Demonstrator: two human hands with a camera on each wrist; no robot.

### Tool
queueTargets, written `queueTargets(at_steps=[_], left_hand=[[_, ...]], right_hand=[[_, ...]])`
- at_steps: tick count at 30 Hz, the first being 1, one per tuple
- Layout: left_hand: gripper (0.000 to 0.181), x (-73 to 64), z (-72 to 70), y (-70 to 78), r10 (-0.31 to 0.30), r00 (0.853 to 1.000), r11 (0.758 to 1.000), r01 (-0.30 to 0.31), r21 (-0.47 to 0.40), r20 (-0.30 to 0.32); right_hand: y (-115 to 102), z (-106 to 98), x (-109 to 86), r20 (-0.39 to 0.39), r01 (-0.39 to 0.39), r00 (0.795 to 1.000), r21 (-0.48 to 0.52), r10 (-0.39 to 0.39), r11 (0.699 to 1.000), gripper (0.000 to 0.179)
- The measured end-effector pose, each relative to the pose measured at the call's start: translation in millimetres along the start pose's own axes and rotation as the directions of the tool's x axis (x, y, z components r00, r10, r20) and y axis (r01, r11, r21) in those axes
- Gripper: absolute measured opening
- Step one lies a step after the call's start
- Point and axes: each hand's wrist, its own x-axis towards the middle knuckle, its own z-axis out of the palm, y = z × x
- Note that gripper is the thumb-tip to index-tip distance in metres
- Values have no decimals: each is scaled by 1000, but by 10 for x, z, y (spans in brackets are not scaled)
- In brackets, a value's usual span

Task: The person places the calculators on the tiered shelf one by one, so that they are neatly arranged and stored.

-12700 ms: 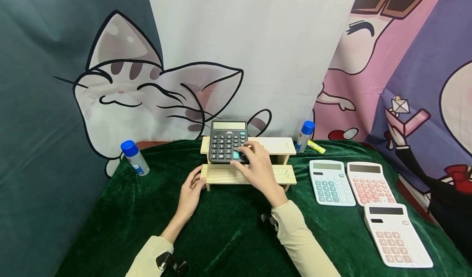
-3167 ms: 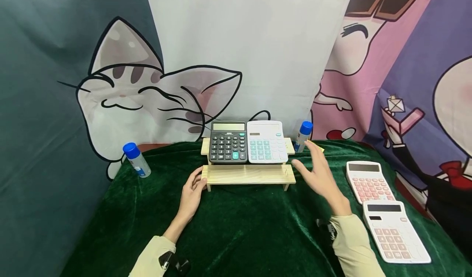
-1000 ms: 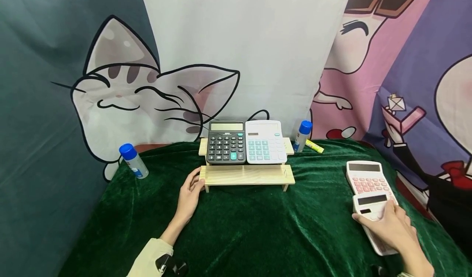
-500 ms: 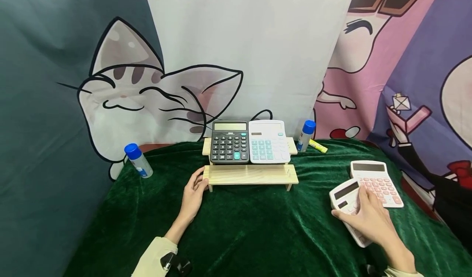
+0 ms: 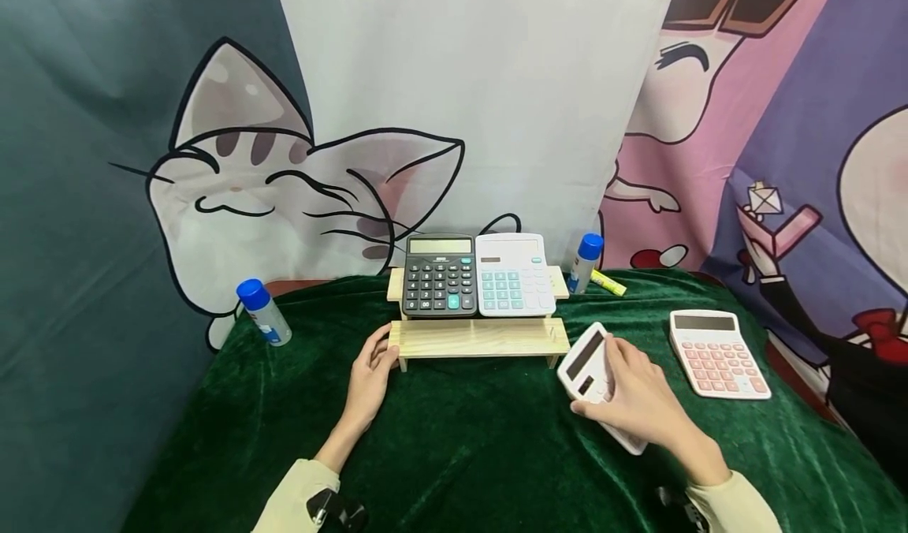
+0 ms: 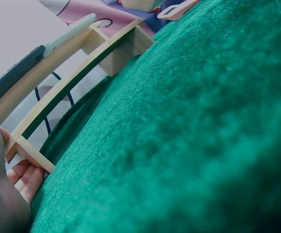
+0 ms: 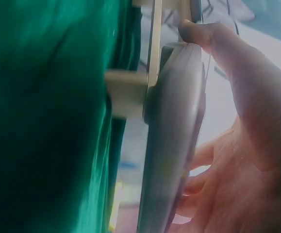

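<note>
My right hand (image 5: 638, 395) holds a white calculator (image 5: 587, 371) by its edges, turned at a slant, just right of the wooden stand (image 5: 482, 337). The hand covers most of its keys; in the right wrist view the calculator (image 7: 176, 121) shows edge-on, with the thumb at one side and fingers at the other. My left hand (image 5: 369, 367) grips the left end of the stand's lower shelf, thumb and fingers around the end leg in the left wrist view. A black calculator (image 5: 440, 277) and a white one with blue keys (image 5: 514, 277) lean side by side on the upper shelf.
A white calculator with pink keys (image 5: 720, 355) lies on the green cloth (image 5: 461, 454) at the right. One blue-capped bottle (image 5: 264, 312) stands far left, another blue-capped bottle (image 5: 586, 263) right behind the stand, beside a yellow tube (image 5: 608, 282). A printed curtain (image 5: 496, 83) hangs behind.
The blue-keyed calculator went from the cloth to the upper shelf beside the black one. My right hand then took the front white calculator and carried it left, turning it. My left hand stayed on the stand.
</note>
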Motion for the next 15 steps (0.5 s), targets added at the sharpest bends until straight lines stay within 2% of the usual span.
queueTargets(at_steps=[15], left_hand=[[45,-8,4,-12,18,1000,1000,-18,-2,-4]], right_hand=[[-551,68,220,-3,164,986,23,-164,986,127]])
